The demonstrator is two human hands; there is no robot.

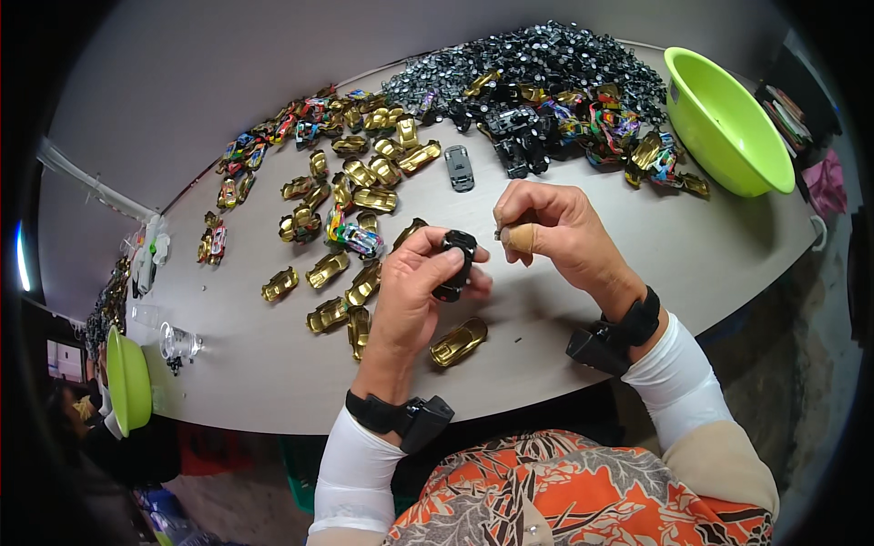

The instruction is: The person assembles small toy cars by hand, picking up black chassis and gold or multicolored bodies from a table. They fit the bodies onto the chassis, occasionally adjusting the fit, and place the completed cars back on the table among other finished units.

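Note:
My left hand (421,278) grips a black toy car base (458,259) between thumb and fingers. To its right, raised over the table, my right hand (553,223) is closed in a pinch. A tan covering (521,238) wraps its thumb. Something tiny shows at those fingertips, too small to name. Below the left hand lies a gold toy car body (459,342). Several more gold car bodies (328,269) are spread left of that hand, with a multicoloured one (357,238) among them. Beyond both hands stands a grey car piece (459,168).
A large heap of small black wheel parts (546,73) lies at the back. Black car bases (519,136) and colourful bodies (610,127) sit before it. A green basin (733,127) stands right, another green basin (127,378) left. A clear cup (179,341) lies near the left edge.

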